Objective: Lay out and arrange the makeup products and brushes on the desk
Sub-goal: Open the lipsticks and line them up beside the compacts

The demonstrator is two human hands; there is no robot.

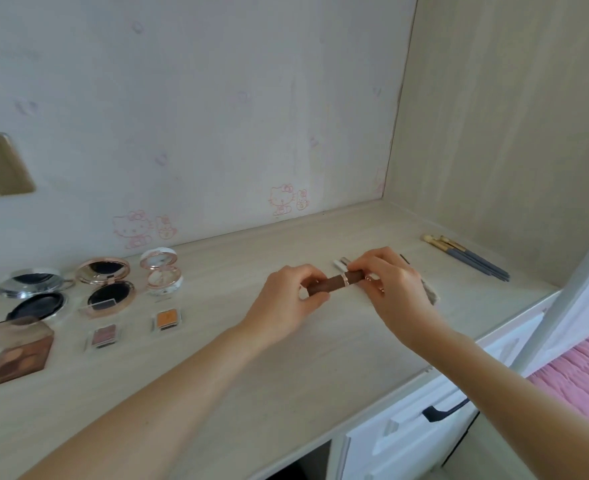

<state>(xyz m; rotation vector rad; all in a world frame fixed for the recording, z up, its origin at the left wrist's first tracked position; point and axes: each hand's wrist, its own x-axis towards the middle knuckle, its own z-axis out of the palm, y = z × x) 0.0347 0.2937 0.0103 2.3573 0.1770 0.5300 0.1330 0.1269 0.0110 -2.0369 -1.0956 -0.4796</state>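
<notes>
A brown lipstick tube (334, 283) with a rose-gold band lies sideways between both hands, over the middle of the pale wood-grain worktop (216, 375). The left hand (294, 294) grips its left end, thumb and fingers curled round it. The right hand (390, 285) pinches its right end with curled fingertips.

Just behind the tube a small white item (340, 262) lies on the worktop, partly hidden by the right hand. To the tube's right, past the right hand, the end of a grey object (431, 294) shows; what it is cannot be told. Farther right of the tube, near the side wall, several brushes (469, 259) with blue-grey handles lie side by side.

Well to the left of the tube three open compacts stand in a row: a white one (161, 271) nearest it, then a rose-gold one (107, 285), then a silver one (36, 292). In front of these, also left of the tube, lie an orange single pan (166, 320), a pink single pan (104, 336) and an open brown eyeshadow palette (19, 355).
</notes>
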